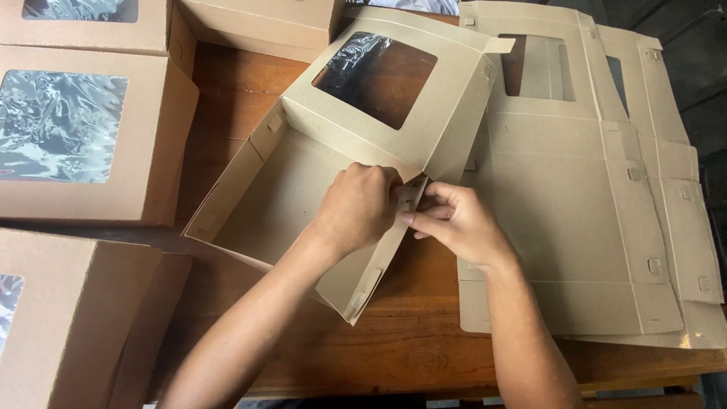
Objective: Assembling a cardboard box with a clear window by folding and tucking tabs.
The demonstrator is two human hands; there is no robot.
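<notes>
Right at the near right corner of the half-folded brown windowed box (303, 189) on the bench (409, 341), both hands meet, left hand (360, 204) and right hand (454, 221) each pinching the corner tab (409, 195) between them.

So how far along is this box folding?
Done: three closed window boxes sit at the left. In hand: a half-folded box, window lid raised, side walls up; the left hand and right hand work together on its right corner, fingers at a tab. Left: this box's lid is open, and a stack of flat blanks lies unfolded at the right.
</notes>
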